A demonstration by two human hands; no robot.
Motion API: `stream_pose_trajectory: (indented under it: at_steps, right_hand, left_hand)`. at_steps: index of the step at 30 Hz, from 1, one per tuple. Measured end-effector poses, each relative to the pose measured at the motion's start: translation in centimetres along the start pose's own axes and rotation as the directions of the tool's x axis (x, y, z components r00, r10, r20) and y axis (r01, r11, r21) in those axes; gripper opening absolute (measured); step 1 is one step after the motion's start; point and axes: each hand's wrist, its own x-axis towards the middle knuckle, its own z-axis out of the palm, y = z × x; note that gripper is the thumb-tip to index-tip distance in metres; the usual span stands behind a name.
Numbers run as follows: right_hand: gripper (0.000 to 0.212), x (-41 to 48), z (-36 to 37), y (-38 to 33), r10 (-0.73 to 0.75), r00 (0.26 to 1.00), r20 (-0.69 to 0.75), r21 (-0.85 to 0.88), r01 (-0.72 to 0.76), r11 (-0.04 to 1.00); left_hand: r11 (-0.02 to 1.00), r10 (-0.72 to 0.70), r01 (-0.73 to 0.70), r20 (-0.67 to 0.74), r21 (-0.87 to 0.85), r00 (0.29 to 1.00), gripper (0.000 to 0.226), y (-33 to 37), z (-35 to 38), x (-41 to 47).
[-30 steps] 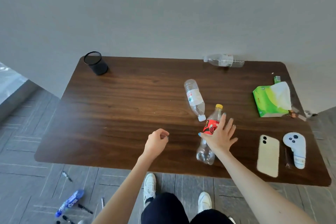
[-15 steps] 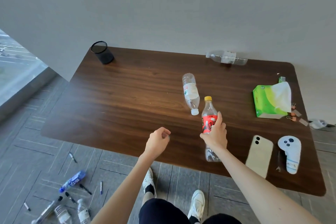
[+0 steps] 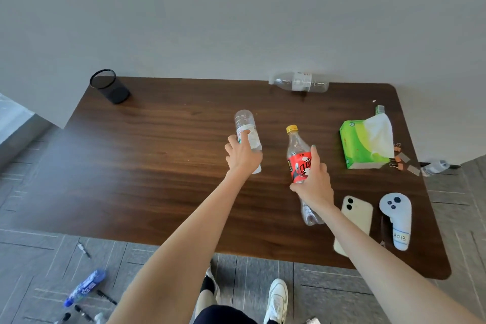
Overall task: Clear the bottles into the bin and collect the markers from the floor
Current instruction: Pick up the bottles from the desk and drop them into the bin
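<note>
My right hand [image 3: 314, 185] grips a clear bottle with a red label and yellow cap [image 3: 298, 158] above the brown table [image 3: 157, 160]. My left hand [image 3: 243, 156] grips a clear water bottle [image 3: 246, 126] near the table's middle. A third clear bottle [image 3: 301, 83] lies on its side at the table's far edge by the wall. On the floor at lower left lie a blue-labelled bottle [image 3: 85, 287] and several black markers [image 3: 106, 297]. Another small bottle [image 3: 435, 167] lies on the floor past the table's right side.
A black mesh pen cup [image 3: 110, 86] stands at the table's far left corner. A green tissue box [image 3: 364, 143], binder clips [image 3: 398, 158], a pale phone [image 3: 356, 214] and a white controller [image 3: 397, 218] sit on the right side. My shoes [image 3: 277, 298] are below the near edge.
My left hand reached forward and took hold of the clear water bottle. My right hand closed round the red-labelled bottle and lifted it more upright.
</note>
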Motion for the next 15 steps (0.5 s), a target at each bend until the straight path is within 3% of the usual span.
stream_pose_trajectory:
  at_steps: [6, 11, 15]
  right_hand:
    - [0.112, 1.8, 0.1, 1.3, -0.002, 1.000, -0.004, 0.028, 0.002, 1.000]
    - [0.113, 3.4, 0.1, 2.2, 0.015, 1.000, -0.015, 0.037, -0.014, 0.999]
    - [0.113, 3.8, 0.6, 2.3, 0.012, 1.000, -0.010, 0.062, -0.011, 0.998]
  left_hand:
    - [0.991, -0.128, 0.127, 0.012, 0.048, 0.992, 0.097, 2.0, 1.9, 5.0]
    - [0.993, -0.095, 0.099, -0.053, 0.072, 0.994, 0.102, 2.4, 3.2, 8.1]
    - [0.989, -0.084, 0.086, -0.020, 0.118, 0.996, 0.090, 1.1, 4.0, 8.2]
